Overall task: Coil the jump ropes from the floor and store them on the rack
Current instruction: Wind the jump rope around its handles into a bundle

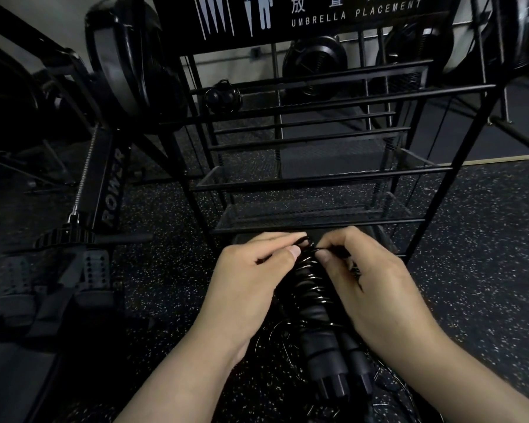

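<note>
A black jump rope (pixel 313 303) lies between my hands, its two thick handles side by side and pointing toward me, with thin glossy cord wound around them in several turns. My left hand (pixel 251 279) pinches the cord at the handles' far end from the left. From the right, my right hand (pixel 370 288) pinches the same spot, thumb pressed against the coils. Loose loops of cord (pixel 275 340) hang below the handles. Just beyond my hands stands the black metal rack (pixel 318 178), its mesh shelves bare.
A rowing machine (pixel 104 190) with footplates stands to the left of the rack. Black fan-wheel machines (pixel 315 65) sit behind it. The rack's top carries a sign (pixel 318 13) reading "UMBRELLA PLACEMENT". The floor (pixel 486 239) is dark speckled rubber.
</note>
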